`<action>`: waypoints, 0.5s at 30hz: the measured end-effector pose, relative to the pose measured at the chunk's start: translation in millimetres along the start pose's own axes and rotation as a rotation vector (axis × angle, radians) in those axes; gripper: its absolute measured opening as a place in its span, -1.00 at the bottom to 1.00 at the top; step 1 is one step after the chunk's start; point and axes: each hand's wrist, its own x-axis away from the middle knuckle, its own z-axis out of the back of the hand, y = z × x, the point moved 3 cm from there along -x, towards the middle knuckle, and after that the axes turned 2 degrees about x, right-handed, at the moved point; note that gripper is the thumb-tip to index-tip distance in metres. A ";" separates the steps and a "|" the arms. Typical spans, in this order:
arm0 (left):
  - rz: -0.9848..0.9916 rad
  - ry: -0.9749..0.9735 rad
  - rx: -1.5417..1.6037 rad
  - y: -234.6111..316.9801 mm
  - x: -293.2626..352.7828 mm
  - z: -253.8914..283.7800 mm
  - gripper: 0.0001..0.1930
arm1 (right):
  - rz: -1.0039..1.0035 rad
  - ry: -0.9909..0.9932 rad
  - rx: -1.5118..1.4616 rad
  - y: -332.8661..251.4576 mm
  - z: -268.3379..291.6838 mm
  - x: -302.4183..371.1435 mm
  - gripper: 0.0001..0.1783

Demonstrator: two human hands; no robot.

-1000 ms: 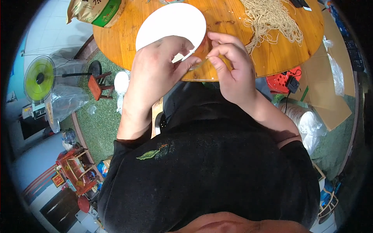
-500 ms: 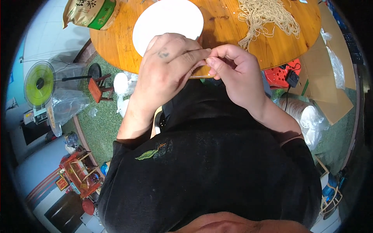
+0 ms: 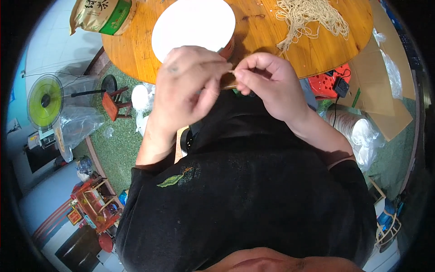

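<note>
Over the near edge of the wooden table [image 3: 253, 34], my right hand [image 3: 274, 86] pinches a short, thin tan strand [image 3: 231, 71] between thumb and forefinger. It looks like cord; most of it is hidden by the fingers. My left hand [image 3: 186, 86] is beside it, smeared by motion, with its fingertips close to the strand's other end and its thumb apart from the fingers. Whether the left fingers grip the strand cannot be made out. Beyond my left hand is a white round disc [image 3: 195, 25], raised on a reddish object. A loose pile of tan cord [image 3: 312, 18] lies farther right.
A gold and green bag [image 3: 102, 16] stands at the table's far left. On the floor are a green fan [image 3: 45, 99], a small wooden stool [image 3: 113, 106], a red plastic stool [image 3: 324, 86] with a black adapter [image 3: 340, 86], cardboard [image 3: 385, 99] and a plastic-wrapped white roll [image 3: 360, 133].
My left hand has shifted slightly down, its thumb coming away from the strand and from my right fingertips. My right hand has drawn a little left and keeps its pinch.
</note>
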 end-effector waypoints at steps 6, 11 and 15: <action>0.170 0.027 0.058 -27.3 -20.0 13.8 -0.73 | 0.055 0.247 0.078 17.5 -2.5 -19.0 -0.80; 0.269 -0.186 0.137 -42.1 -26.2 6.1 -0.77 | 0.042 0.299 0.093 23.3 -6.4 -24.7 -0.80; 0.310 -0.257 0.180 -45.7 -26.1 5.8 -0.77 | -0.010 0.321 0.079 26.8 -6.8 -26.2 -0.81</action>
